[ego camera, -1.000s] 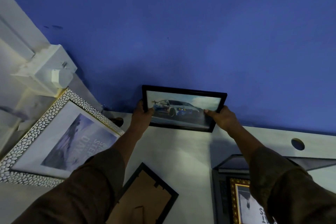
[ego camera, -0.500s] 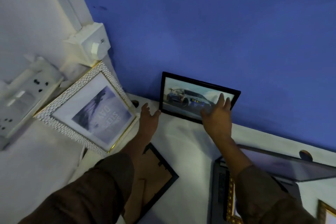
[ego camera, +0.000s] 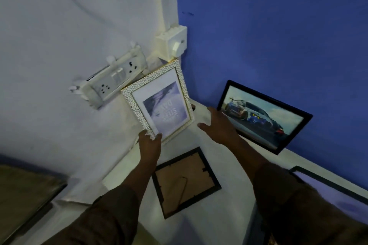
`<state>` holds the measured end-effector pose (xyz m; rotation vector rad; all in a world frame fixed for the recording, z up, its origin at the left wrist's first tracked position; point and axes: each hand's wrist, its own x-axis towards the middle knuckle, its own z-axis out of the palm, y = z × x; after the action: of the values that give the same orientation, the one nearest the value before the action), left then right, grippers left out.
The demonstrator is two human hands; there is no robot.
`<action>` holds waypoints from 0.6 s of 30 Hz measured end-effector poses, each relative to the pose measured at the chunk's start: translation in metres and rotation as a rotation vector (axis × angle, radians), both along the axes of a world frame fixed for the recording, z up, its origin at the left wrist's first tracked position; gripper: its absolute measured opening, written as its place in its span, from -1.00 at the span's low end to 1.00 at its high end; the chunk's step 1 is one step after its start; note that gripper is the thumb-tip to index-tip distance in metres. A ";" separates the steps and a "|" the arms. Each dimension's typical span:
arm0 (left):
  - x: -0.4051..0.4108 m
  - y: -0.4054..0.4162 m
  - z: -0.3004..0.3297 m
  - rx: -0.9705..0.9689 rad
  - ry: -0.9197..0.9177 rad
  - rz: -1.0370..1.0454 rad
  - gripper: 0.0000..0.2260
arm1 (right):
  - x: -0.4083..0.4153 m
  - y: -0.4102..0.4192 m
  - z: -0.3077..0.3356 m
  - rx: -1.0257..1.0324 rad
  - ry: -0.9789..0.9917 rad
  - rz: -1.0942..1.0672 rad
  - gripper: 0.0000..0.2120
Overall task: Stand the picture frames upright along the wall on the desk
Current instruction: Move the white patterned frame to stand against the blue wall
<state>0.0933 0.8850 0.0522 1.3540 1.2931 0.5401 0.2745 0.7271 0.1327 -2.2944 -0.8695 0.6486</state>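
A black frame with a car picture (ego camera: pixel 264 116) stands upright against the blue wall on the white desk (ego camera: pixel 225 215). In the corner a white pebbled frame with a gold edge (ego camera: pixel 159 99) leans tilted, its print upside down. My left hand (ego camera: pixel 149 145) grips this frame's lower corner, thumb on its front. My right hand (ego camera: pixel 218 123) hovers open between the two frames, fingers spread, holding nothing. A third black frame (ego camera: pixel 185 182) lies face down on the desk, brown back and stand showing.
A white socket strip (ego camera: pixel 111 81) and a switch box (ego camera: pixel 173 44) are fixed to the white side wall just behind the pebbled frame. A laptop lid edge (ego camera: pixel 328 185) shows at right. A dark object (ego camera: pixel 23 191) sits at lower left.
Both hands have left the car frame, which now stands alone against the wall. My left hand moved left and took hold of the pebbled frame's corner; the view swung left.
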 end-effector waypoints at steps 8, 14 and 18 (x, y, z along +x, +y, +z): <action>-0.007 0.056 0.005 0.061 0.025 -0.061 -0.46 | 0.037 0.086 -0.001 0.015 0.182 -0.063 -0.30; -0.006 0.085 -0.019 0.100 0.074 -0.308 -0.60 | 0.067 0.140 -0.016 0.051 0.192 0.026 -0.27; -0.007 0.091 -0.020 0.077 0.013 -0.326 -0.71 | 0.074 0.152 -0.026 0.101 0.208 -0.003 -0.38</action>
<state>0.0860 0.9759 0.0318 1.5962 1.0410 0.3579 0.3482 0.8793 0.1064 -2.0950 -0.7816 0.8069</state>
